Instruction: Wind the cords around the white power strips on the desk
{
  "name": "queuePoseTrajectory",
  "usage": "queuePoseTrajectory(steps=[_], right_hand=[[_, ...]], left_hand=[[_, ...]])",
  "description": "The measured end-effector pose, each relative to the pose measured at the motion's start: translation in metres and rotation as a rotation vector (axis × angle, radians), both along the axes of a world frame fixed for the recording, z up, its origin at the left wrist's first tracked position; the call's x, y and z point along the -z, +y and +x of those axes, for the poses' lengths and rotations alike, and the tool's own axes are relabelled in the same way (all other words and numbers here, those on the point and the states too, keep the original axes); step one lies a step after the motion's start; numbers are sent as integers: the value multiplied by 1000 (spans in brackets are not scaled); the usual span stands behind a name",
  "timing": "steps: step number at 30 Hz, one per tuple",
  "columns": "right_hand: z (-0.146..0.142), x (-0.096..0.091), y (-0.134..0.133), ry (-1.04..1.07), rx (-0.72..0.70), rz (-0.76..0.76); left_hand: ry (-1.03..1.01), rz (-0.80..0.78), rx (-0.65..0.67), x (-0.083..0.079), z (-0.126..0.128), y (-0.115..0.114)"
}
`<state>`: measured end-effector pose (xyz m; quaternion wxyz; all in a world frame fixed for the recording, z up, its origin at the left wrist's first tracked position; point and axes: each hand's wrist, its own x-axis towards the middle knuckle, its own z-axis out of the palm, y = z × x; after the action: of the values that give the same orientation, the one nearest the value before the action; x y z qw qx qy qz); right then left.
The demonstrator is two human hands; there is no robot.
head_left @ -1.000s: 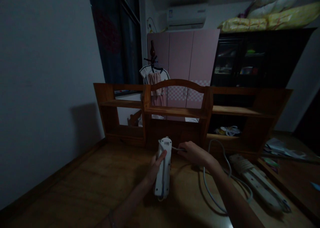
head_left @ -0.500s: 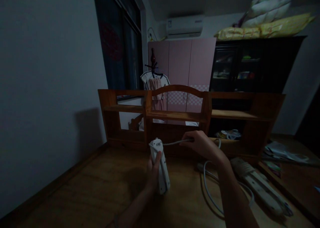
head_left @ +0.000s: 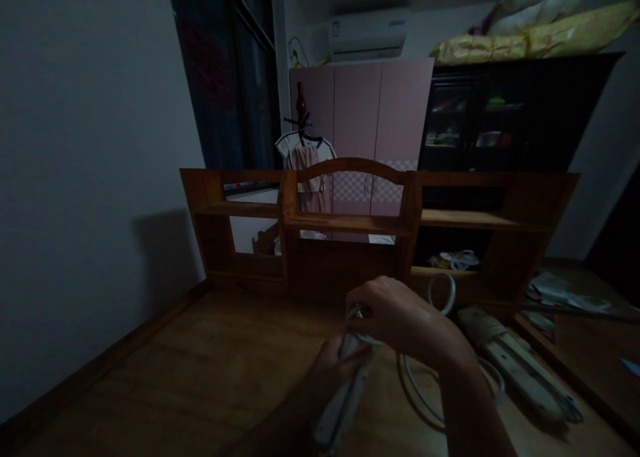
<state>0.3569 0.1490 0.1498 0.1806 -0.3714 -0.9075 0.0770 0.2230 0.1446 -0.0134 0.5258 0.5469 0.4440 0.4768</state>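
Observation:
My left hand [head_left: 333, 370] is wrapped round a white power strip [head_left: 340, 407], which slants down toward me above the wooden surface. At the strip's upper end my right hand [head_left: 387, 317] pinches its white cord [head_left: 356, 310], bent close over that end. More of the cord loops up behind my right wrist and lies in curves on the surface to the right. A second power strip [head_left: 520, 370], with its cord wound about its far end, lies at the right, apart from both hands.
A wooden shelf unit [head_left: 345, 225] stands across the far side of the wooden surface [head_left: 210, 377]. A wall [head_left: 100, 177] rises at the left. Plastic bags [head_left: 565, 293] lie at the far right. Behind are a pink wardrobe [head_left: 357, 110] and a dark cabinet [head_left: 545, 117].
My right hand has come down and nearer with the cord, from a taut stretch to the strip's end. The strip has moved lower and tilted to the right. The view has shifted slightly.

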Motion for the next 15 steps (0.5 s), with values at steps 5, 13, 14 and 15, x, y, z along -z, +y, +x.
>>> queuePoseTrajectory(steps=[5, 13, 14, 15], right_hand=[[2, 6, 24, 58, -168, -211], [6, 42, 87, 133, -190, -392], [6, 48, 94, 134, -174, -384], [7, 54, 100, 131, -152, -370]], left_hand=[[140, 105, 237, -11, -2, -19], [-127, 68, 32, 12, -8, -13], [-187, 57, 19, 11, -7, -12], [-236, 51, 4, 9, -6, -11]])
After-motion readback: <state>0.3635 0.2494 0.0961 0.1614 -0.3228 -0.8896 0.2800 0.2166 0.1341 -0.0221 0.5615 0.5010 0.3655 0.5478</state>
